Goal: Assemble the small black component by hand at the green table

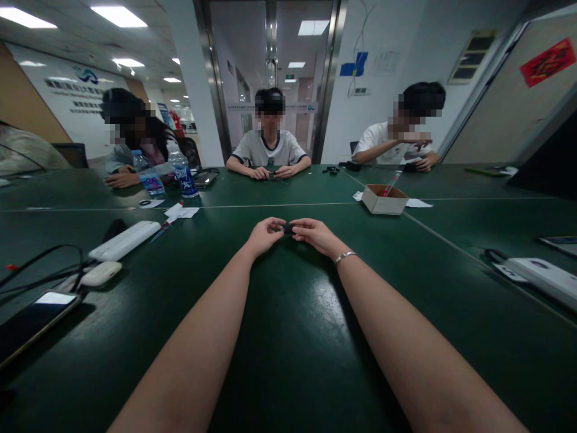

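Observation:
Both my arms reach forward over the dark green table point(288, 313). Between my fingertips is a small black object point(288, 229), too small for me to tell its kind. My left hand point(265, 234) pinches its left end with thumb and fingers. On its other end, my right hand point(315, 233) has its fingers closed as well, and a silver bracelet point(345, 257) circles that wrist. The object is held just above or at the table surface; I cannot tell which.
An open cardboard box point(385, 201) stands ahead on the right. Left are a white power strip point(126, 239), a phone point(36, 319) and cables; bottles point(183, 171) stand farther back. Another power strip point(545, 278) lies right. Several people sit around the table, one person point(269, 144) directly opposite.

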Available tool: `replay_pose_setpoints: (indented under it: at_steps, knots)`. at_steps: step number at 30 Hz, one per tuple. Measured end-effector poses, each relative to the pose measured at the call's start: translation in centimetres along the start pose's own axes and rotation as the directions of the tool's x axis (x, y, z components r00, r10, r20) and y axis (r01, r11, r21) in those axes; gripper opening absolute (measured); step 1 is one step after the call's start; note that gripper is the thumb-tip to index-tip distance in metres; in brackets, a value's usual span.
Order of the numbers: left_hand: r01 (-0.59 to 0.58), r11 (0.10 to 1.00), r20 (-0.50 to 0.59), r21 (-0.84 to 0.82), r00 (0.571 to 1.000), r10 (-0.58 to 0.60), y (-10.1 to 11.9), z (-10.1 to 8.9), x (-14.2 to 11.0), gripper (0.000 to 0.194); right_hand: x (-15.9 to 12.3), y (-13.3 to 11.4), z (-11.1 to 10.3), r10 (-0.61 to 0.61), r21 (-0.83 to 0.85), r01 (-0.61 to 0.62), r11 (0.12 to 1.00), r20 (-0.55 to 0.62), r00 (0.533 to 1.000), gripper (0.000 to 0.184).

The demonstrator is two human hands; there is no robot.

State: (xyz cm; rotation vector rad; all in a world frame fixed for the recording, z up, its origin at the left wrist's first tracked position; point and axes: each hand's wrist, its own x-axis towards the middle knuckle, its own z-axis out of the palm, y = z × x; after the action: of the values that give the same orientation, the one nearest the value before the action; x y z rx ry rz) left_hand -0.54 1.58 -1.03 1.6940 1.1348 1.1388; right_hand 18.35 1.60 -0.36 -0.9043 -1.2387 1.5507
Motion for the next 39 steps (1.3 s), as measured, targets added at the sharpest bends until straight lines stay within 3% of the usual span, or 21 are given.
replay_pose_setpoints:
  at_steps: [15,24,39]
  knots:
    - [-0.008,0.999,-0.003,0.037,1.0,0.008,0.0,-0.2,-0.1,0.043,0.0,0.0,0.0,-0.004,-0.018,0.004,1.0,0.016,1.0,0.02]
    - [0.157,0.987,-0.03,0.009,0.987,-0.157,1.0,0.1,-0.2,0.03,-0.2,-0.2,0.1,0.004,-0.009,-0.004,1.0,0.014,1.0,0.02]
    - [0.018,0.999,-0.009,0.039,1.0,-0.018,0.1,-0.1,-0.3,0.037,0.1,0.0,0.0,-0.002,0.009,0.001,1.0,0.016,1.0,0.02]
